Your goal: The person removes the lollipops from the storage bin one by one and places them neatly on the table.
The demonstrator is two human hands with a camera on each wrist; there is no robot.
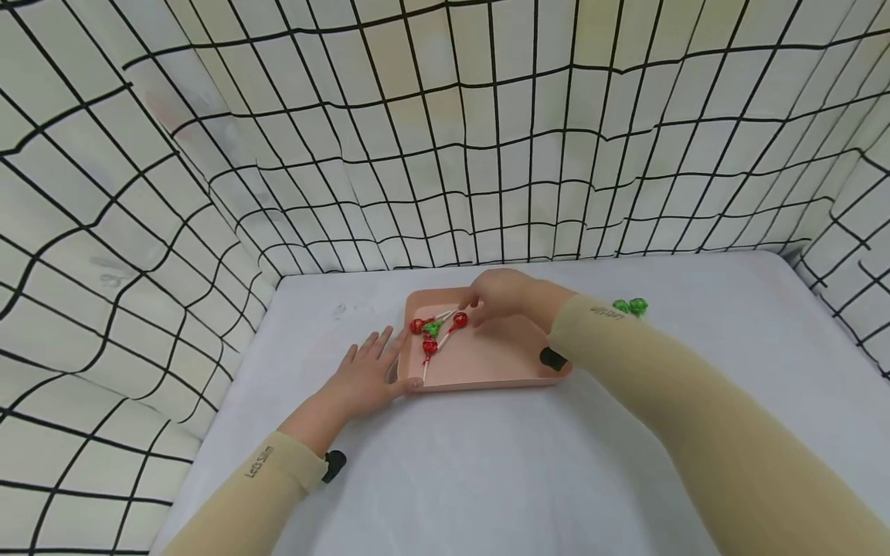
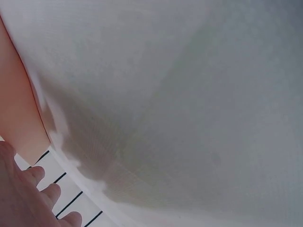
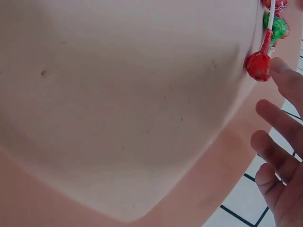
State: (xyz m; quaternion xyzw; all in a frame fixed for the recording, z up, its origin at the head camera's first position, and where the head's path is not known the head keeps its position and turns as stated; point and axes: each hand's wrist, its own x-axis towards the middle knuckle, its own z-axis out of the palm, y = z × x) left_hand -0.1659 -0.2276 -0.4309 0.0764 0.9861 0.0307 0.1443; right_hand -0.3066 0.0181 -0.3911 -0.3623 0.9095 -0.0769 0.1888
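A shallow pink tray (image 1: 501, 363) lies on the white-covered table. Several lollipops are gathered at its left side: a red lollipop (image 1: 460, 319) nearest the right hand, two more red ones, and a green lollipop (image 1: 433, 328) among them. My right hand (image 1: 504, 293) reaches over the tray's far side. In the right wrist view, its index fingertip is right at the head of a red lollipop (image 3: 258, 66), and the other fingers are loosely bent with nothing between them. My left hand (image 1: 368, 377) spreads its fingers along the tray's left edge, thumb at the near left corner.
Green-wrapped lollipops (image 1: 630, 306) lie on the table to the right of the tray, partly behind the right sleeve (image 1: 626, 363). A black grid net (image 1: 487, 147) over white panels encloses the back and sides of the table (image 1: 473, 479).
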